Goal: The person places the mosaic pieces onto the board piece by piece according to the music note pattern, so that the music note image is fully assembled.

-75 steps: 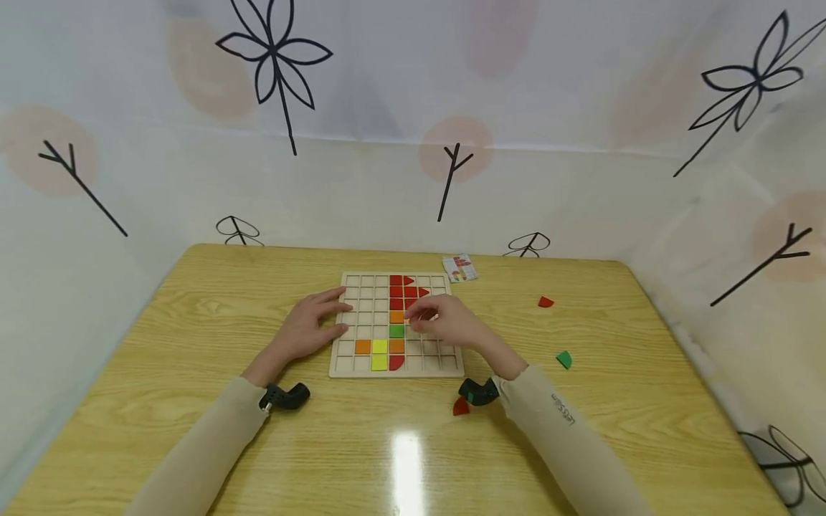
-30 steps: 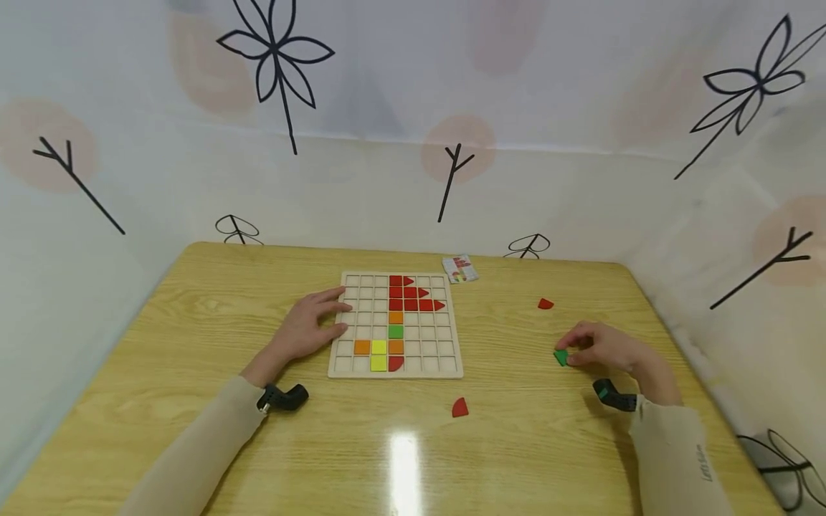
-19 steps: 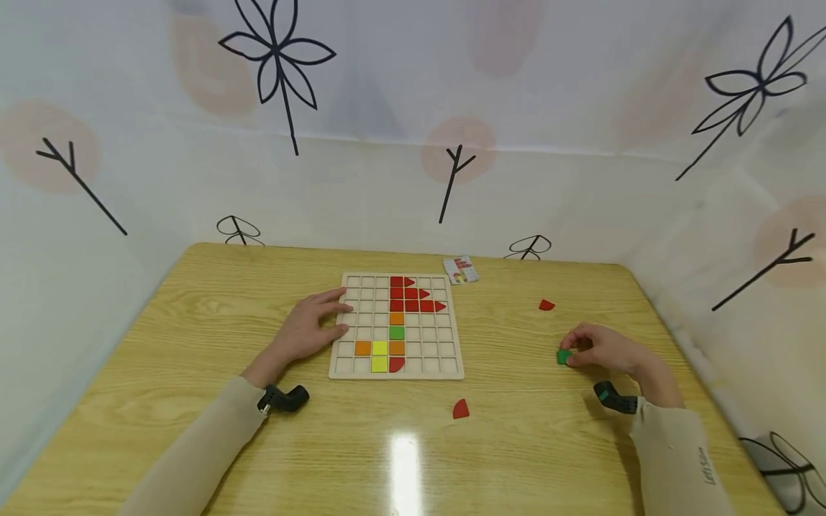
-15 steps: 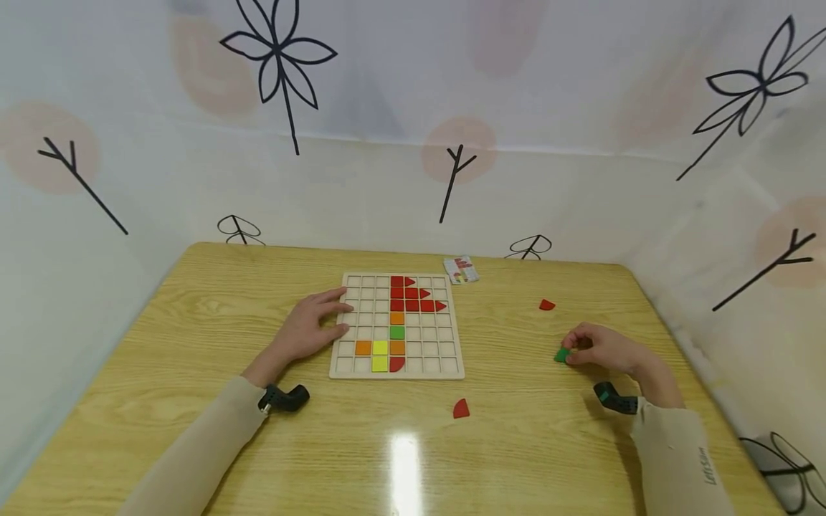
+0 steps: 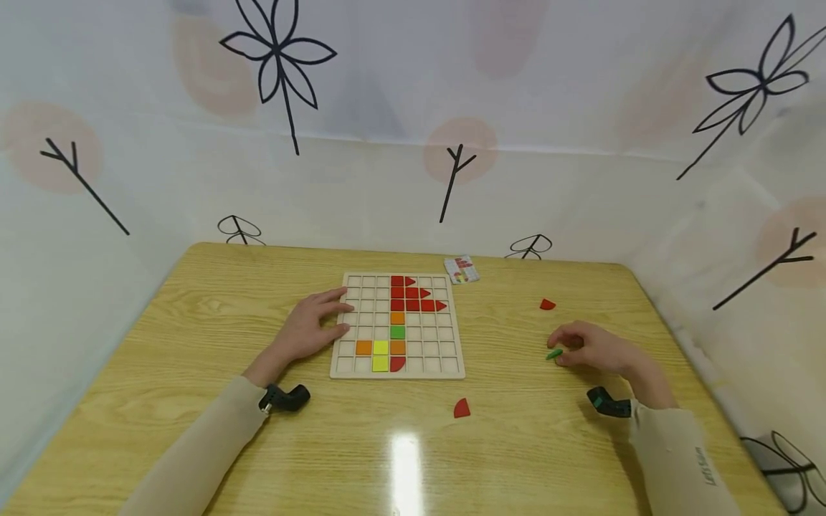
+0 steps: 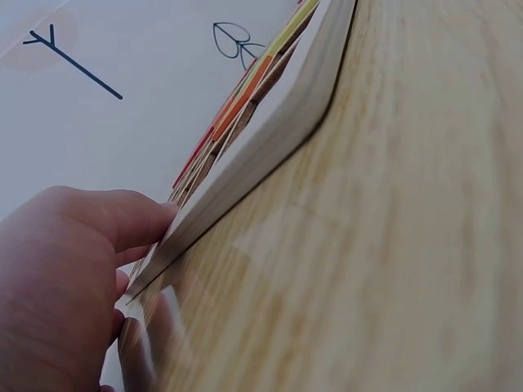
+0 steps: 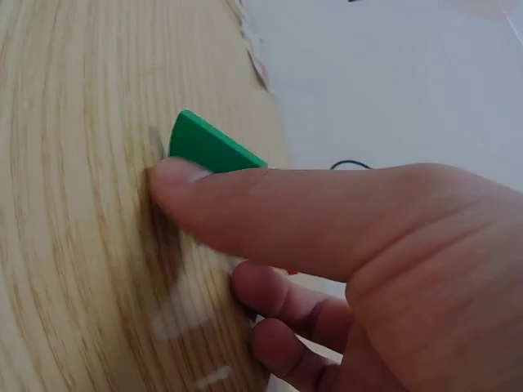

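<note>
A wooden grid board (image 5: 429,369) lies mid-table, with red, orange, green and yellow tiles set in its cells. My left hand (image 5: 305,330) rests along the board's left edge, fingers spread and fingertips on the rim; the left wrist view shows the thumb (image 6: 135,219) against that edge. Right of the board, my right hand (image 5: 596,350) pinches a green quarter-circle tile (image 7: 208,147) by thumb and fingers. In the head view this tile appears edge-on, tilted up close over the table. Its lower part is hidden behind the thumb in the right wrist view.
A red quarter-circle tile (image 5: 547,304) lies beyond my right hand. Another red quarter-circle tile (image 5: 462,408) lies in front of the board. A small printed pattern card (image 5: 462,269) sits at the board's far right corner. Patterned cloth (image 5: 361,193) hangs behind the table (image 5: 258,459).
My right hand left the board, took hold of the green quarter-circle tile on the right, turned it in its fingers and has shifted slightly left with it. The left hand has stayed put.
</note>
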Motion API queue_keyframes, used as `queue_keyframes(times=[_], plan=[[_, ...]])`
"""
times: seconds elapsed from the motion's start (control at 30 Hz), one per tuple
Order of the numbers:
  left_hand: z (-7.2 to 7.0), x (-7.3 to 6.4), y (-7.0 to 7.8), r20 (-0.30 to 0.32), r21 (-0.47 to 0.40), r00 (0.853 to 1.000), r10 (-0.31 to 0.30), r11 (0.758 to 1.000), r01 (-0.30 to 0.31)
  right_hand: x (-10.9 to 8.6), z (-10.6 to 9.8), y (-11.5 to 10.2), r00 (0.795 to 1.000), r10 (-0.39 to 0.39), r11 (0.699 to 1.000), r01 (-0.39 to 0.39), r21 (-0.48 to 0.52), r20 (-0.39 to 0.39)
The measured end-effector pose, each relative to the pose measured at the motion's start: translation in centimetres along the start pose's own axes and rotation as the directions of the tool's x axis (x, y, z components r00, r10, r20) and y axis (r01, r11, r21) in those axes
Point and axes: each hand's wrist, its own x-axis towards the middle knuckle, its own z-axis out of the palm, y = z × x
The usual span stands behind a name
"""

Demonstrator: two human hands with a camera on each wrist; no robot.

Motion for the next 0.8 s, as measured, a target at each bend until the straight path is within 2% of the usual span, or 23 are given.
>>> queue_keyframes(times=[0.17,0.33,0.57,0.8], plan=[[0.0,-0.1,0.0,-0.003,-0.003,1.0,0.001,1.0,-0.001,0.1,0.4,-0.5,0.997,0.062,0.998,-0.063,-0.014,-0.05],[0.0,-0.1,-0.1,-0.005,-0.001,1.0,-0.004,1.0,0.004,0.4,0.5,-0.9,0.997,0.05,0.999,-0.049,0.021,-0.051],[0.1,-0.1,-0.2,-0.005,-0.006,1.0,-0.005,1.0,0.005,1.8,1.8,-2.5,0.992,0.044,0.996,-0.034,0.083,-0.116],[0.1,0.0,-0.1,-0.006,-0.004,1.0,-0.004,1.0,0.004,3.9,3.5,-5.2,0.984,0.015,1.0,-0.011,0.024,-0.178]])
